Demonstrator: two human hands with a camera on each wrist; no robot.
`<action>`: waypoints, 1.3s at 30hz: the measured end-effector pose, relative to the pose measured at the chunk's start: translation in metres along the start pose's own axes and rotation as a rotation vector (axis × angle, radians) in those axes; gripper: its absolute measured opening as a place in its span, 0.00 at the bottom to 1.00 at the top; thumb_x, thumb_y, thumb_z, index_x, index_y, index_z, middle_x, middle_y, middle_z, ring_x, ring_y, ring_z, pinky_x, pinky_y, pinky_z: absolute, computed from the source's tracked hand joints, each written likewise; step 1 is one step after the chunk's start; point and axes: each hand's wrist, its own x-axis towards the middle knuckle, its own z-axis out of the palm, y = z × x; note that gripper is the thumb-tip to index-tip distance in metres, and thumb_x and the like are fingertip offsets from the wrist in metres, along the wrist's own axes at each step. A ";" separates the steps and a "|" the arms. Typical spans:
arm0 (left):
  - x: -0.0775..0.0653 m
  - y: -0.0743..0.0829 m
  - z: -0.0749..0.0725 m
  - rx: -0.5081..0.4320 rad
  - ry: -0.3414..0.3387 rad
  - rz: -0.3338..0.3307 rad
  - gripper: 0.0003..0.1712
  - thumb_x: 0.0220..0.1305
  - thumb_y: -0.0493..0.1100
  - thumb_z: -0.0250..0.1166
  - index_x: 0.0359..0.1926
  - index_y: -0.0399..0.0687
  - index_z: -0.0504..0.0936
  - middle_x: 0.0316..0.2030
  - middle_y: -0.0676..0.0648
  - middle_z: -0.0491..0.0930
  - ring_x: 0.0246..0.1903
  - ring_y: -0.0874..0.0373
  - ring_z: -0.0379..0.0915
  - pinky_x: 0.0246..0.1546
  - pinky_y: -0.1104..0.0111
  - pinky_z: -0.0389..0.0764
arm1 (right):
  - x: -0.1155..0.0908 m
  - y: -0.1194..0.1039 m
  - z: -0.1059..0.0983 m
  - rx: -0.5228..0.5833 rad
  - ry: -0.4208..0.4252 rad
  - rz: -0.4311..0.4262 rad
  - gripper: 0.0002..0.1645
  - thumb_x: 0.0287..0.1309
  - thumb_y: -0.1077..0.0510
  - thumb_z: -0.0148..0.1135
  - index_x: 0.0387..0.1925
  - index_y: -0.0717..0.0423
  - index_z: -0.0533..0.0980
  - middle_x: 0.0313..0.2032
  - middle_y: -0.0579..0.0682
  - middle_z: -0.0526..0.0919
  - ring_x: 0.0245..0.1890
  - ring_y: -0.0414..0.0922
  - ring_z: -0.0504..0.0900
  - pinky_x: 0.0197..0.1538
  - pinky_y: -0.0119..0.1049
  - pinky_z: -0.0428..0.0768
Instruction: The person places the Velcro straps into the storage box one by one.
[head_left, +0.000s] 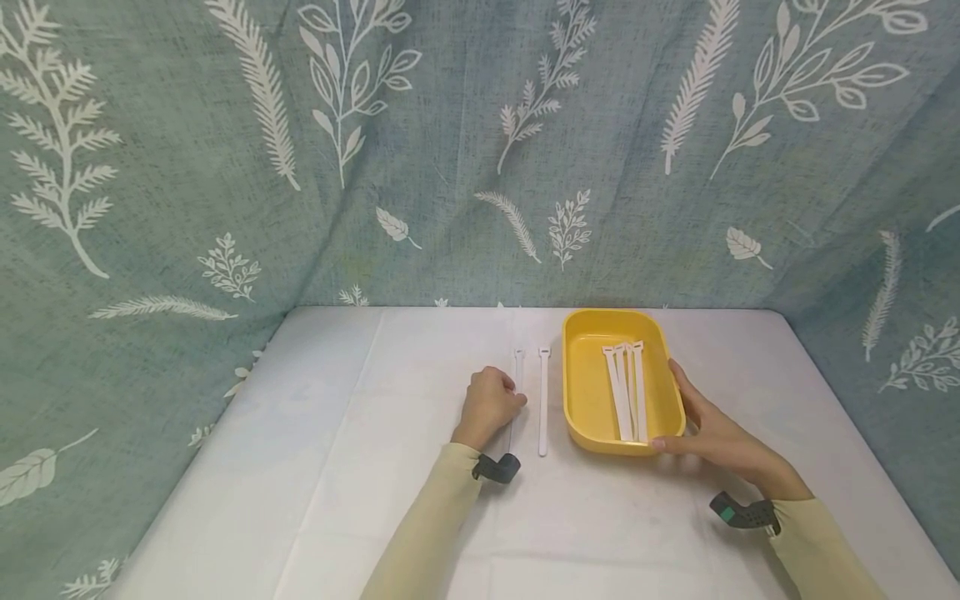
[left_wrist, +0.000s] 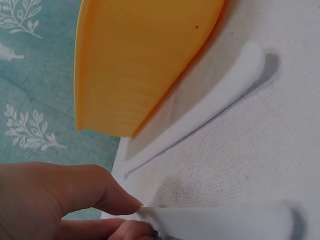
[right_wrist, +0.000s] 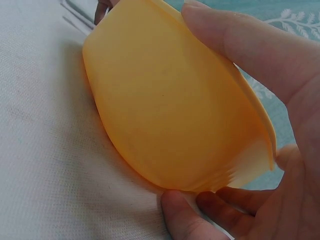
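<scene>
My left hand (head_left: 489, 410) pinches a white cable strap (left_wrist: 230, 222) between thumb and fingers, low over the table. Just right of it, a second white cable strap (head_left: 543, 408) lies lengthwise on the cloth, its slotted head at the far end. A yellow plastic tray (head_left: 582, 392) stands beside that one. Several more white cable straps (head_left: 621, 398) lie in the tray, fanned side by side toward its right. My right hand (head_left: 723, 442) holds the tray at its near right corner, thumb on the rim and fingers along the side and by the base in the right wrist view.
A white cloth (head_left: 405, 400) with faint fold lines covers the table. Behind it and at both sides hangs a blue-green curtain (head_left: 450, 125) with white leaf prints. Dark cameras sit on both wrists, over pale sleeves (head_left: 423, 529).
</scene>
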 end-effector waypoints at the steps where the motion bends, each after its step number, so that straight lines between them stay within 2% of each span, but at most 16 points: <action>1: 0.000 0.000 0.000 0.003 -0.001 0.000 0.12 0.54 0.37 0.73 0.39 0.35 0.88 0.33 0.41 0.86 0.28 0.55 0.78 0.31 0.67 0.82 | 0.000 0.000 0.000 0.000 0.000 -0.002 0.79 0.54 0.49 0.78 0.80 0.30 0.23 0.84 0.53 0.28 0.81 0.71 0.31 0.69 0.85 0.39; 13: -0.001 0.000 -0.006 0.018 -0.067 0.015 0.15 0.60 0.35 0.69 0.47 0.32 0.87 0.37 0.40 0.85 0.35 0.53 0.81 0.42 0.60 0.87 | 0.002 0.000 0.002 -0.002 -0.002 0.004 0.79 0.54 0.49 0.78 0.81 0.33 0.23 0.84 0.53 0.29 0.81 0.71 0.32 0.69 0.84 0.40; 21: -0.001 0.001 -0.008 0.014 -0.129 0.059 0.18 0.63 0.32 0.65 0.53 0.33 0.85 0.38 0.41 0.86 0.32 0.56 0.79 0.34 0.66 0.82 | 0.000 -0.002 0.002 -0.005 -0.002 0.012 0.79 0.54 0.48 0.78 0.80 0.31 0.23 0.84 0.53 0.29 0.81 0.71 0.32 0.68 0.85 0.40; 29: -0.002 0.004 -0.013 0.001 -0.170 0.077 0.19 0.66 0.34 0.62 0.57 0.36 0.84 0.40 0.42 0.86 0.29 0.58 0.80 0.36 0.64 0.85 | -0.001 0.001 0.000 0.007 -0.007 0.002 0.80 0.53 0.49 0.79 0.80 0.29 0.23 0.84 0.52 0.28 0.81 0.71 0.30 0.69 0.85 0.39; 39: 0.000 0.004 -0.020 -0.069 -0.181 0.078 0.20 0.67 0.34 0.62 0.59 0.38 0.84 0.39 0.44 0.85 0.24 0.60 0.79 0.30 0.69 0.79 | -0.001 -0.001 0.000 -0.010 -0.002 0.011 0.80 0.53 0.48 0.78 0.80 0.30 0.22 0.84 0.54 0.29 0.81 0.71 0.31 0.68 0.85 0.39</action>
